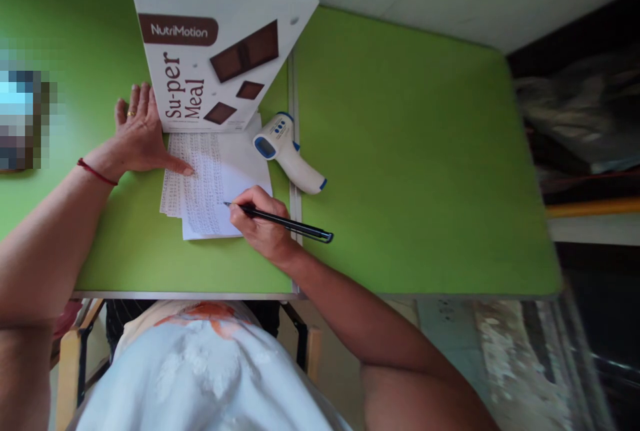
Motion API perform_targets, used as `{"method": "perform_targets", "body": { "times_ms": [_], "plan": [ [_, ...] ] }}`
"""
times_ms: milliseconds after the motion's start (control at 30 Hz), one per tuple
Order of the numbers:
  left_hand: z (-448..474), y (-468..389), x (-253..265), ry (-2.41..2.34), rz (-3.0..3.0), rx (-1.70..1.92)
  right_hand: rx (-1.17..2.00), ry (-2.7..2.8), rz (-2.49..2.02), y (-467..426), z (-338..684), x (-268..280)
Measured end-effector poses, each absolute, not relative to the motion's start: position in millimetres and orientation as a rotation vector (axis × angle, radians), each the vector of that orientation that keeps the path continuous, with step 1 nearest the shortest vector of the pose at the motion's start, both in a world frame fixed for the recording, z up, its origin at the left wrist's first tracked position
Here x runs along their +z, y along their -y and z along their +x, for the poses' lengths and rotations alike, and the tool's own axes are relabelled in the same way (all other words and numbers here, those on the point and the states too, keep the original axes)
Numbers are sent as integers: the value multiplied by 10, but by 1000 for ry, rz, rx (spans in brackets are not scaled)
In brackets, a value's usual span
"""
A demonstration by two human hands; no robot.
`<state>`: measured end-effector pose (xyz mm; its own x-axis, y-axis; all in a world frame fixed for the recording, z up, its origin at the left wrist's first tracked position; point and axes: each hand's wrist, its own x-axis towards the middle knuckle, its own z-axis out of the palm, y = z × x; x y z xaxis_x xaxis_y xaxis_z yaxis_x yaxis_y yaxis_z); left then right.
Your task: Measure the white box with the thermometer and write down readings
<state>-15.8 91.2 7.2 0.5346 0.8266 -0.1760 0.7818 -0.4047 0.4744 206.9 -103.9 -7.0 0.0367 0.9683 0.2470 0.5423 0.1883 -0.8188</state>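
In my right hand (263, 225) is a black pen (290, 223), its tip touching the white paper (245, 164) beside columns of small handwriting. My left hand (143, 134) lies flat with fingers spread, its thumb pressed on the left part of the written sheets. Its other fingers rest on the table along the side of a tall white box (225, 1), printed "NutriMotion" and "Su-per Meal". The box stands over the upper part of the sheets and hides it. Right of the box lies a white and blue infrared thermometer (287, 151), partly over the paper's corner.
The green folding table (425, 151) has a metal seam (295, 201) running down between its halves. A blurred-out object (20, 117) lies at the far left. Below the table's front edge, a chair (70, 371) shows on both sides of my body. Dark clutter stands off to the right.
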Motion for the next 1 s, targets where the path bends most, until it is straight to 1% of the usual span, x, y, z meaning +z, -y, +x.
{"method": "perform_targets", "body": {
  "times_ms": [233,500,1000],
  "plan": [
    [-131,-865,152,-1307,2272,124,632,1610,-1459,1045,2068,-74],
    [-195,-925,46,-1268,2304,164,602,1578,-1458,1056,2069,-77],
    [-165,-924,63,-1314,2262,92,602,1608,-1461,1055,2075,-77]
  ]
}}
